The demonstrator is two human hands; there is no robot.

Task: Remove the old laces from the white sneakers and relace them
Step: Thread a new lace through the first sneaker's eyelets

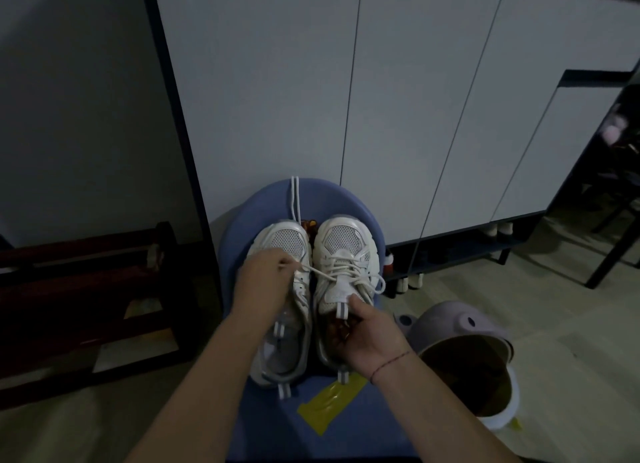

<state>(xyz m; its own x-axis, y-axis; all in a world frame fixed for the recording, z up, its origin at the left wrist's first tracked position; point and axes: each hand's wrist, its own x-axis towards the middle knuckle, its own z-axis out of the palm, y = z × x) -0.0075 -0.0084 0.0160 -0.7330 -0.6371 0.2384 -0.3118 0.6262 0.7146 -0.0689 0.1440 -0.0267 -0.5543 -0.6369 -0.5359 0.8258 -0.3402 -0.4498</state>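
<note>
On the blue stool [263,199], both white sneakers sit side by side, toes pointing away. The left hand [266,275] pinches a lace end [322,272] that runs across to the eyelets of the right sneaker [343,244], which is laced up. The right hand [367,338] grips that shoe at the collar, thumb up on the tongue. The left sneaker [287,241] looks bare of lacing, and a loose lace [295,199] lies just past its toe.

The trick now, I'd say: hold the shoe firmly down, draw the end out along the line of the eyelet, not upward, and slacken each crossing before pulling so nothing snags.

No brand or writing reads in this dim light, not on the shoes, nor on the yellow packet [329,403] near the heels.
</note>
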